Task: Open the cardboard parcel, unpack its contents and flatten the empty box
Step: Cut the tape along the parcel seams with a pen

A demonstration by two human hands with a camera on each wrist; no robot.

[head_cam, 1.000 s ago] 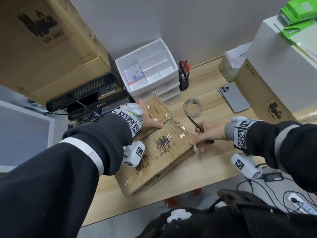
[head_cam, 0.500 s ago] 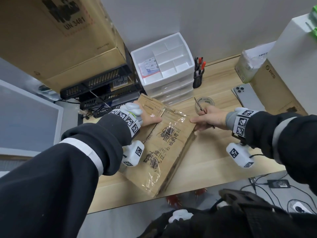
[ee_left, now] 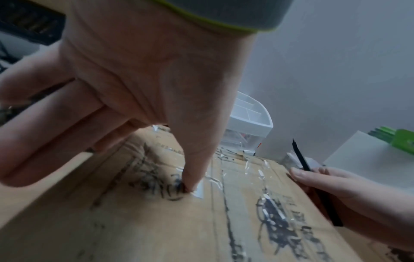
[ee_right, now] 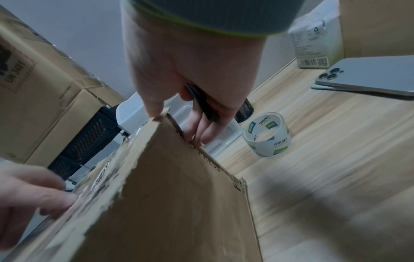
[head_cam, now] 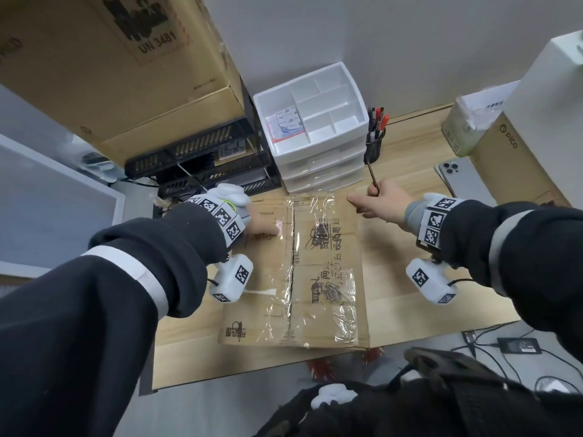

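So the cardboard parcel (head_cam: 318,266) lay flat on the wooden desk (head_cam: 410,307), squared up in front of the person, its centre seam sealed under clear crinkled tape (head_cam: 303,279) that ran the whole length of the top face. The left hand (head_cam: 262,223) rested on the far-left part of that face — in the left wrist view the thumb pressed straight down at the edge of the tape while the fingers (ee_left: 51,134) lay loosely extended over the box's left edge, gripping nothing. The right hand (head_cam: 377,201) was at the far-right corner: thumb on the top edge, fingers (ee_right: 201,131) down the far side, pinching the corner — and the same hand kept a slim black blade tool (head_cam: 372,175) tucked against the palm, its tip pointing away toward the wall. Just behind the parcel stood a white drawer organiser (head_cam: 315,127), and beside it a black pen cup (head_cam: 375,146). A roll of clear tape (ee_right: 266,134) sat on the desk just past the right hand's fingers, and a phone (ee_right: 367,76) lay face down farther right, near a large brown carton (head_cam: 517,165)
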